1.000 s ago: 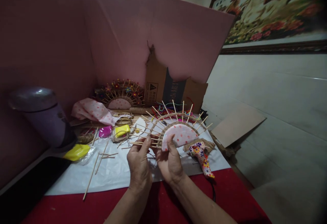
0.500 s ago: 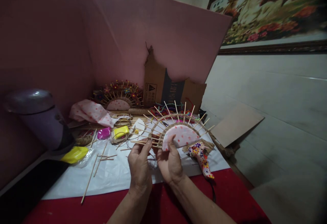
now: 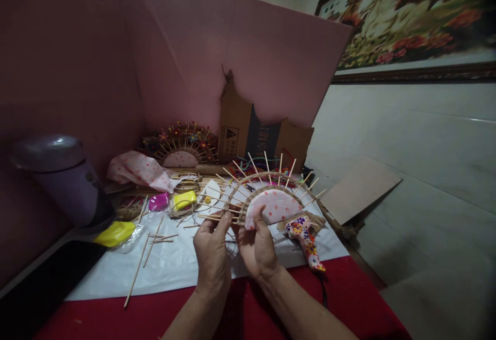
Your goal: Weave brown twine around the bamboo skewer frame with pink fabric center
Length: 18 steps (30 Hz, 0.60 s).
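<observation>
My right hand [image 3: 256, 244] grips the lower left corner of a half-round fan frame [image 3: 277, 203]. The frame has a pink dotted centre, woven cord rings and thin wooden sticks pointing outward. It is held upright above the white sheet [image 3: 182, 262]. My left hand [image 3: 212, 255] pinches at the leftmost sticks and the cord beside them, with fingers closed. A glue gun [image 3: 306, 239] with a flowered pattern lies just right of my right hand.
A finished fan [image 3: 181, 146] leans on the pink backboard beside torn cardboard [image 3: 248, 130]. Pink dotted cloth [image 3: 141, 169], yellow and magenta clay packets [image 3: 185, 199] and loose skewers [image 3: 141, 262] lie on the sheet. A purple jug [image 3: 64, 180] stands at left. The red tabletop [image 3: 248, 314] runs along the near edge.
Both hands keep their hold on the frame. My left fingers have shifted slightly along the leftmost sticks. The view has drifted a little.
</observation>
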Each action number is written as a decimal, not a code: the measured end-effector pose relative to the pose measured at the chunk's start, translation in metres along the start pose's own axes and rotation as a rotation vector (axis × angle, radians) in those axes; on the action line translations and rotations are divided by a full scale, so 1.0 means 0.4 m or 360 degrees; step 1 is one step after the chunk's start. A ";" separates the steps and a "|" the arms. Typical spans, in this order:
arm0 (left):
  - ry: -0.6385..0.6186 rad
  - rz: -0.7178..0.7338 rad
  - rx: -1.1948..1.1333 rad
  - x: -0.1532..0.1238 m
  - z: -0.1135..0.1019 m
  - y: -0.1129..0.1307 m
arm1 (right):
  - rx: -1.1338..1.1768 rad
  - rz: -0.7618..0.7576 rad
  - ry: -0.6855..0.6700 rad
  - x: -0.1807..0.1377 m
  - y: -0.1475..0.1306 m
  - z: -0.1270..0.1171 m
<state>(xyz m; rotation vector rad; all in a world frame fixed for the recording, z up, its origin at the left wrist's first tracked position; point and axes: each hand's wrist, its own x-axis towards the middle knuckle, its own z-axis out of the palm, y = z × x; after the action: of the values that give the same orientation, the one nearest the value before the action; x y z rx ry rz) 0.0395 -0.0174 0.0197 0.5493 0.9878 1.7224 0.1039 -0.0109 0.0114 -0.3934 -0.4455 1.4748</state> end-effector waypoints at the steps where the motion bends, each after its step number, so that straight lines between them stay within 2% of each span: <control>1: 0.0013 0.0002 0.0001 0.000 0.001 0.001 | -0.0007 -0.0003 -0.0017 0.000 0.000 0.000; 7: 0.0011 0.0017 0.0109 -0.005 0.002 0.011 | -0.0155 0.0028 -0.0063 0.002 -0.002 0.000; 14: -0.0048 0.0146 0.0178 -0.012 0.004 0.024 | -0.0029 0.0021 -0.0027 0.005 -0.001 -0.006; 18: -0.0095 0.0158 0.0098 -0.012 0.003 0.020 | -0.0111 -0.0026 -0.0059 0.007 -0.002 -0.002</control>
<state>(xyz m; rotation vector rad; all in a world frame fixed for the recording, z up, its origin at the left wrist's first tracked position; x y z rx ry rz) 0.0378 -0.0226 0.0274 0.6963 0.9881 1.7570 0.1051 -0.0082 0.0112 -0.4176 -0.5297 1.4552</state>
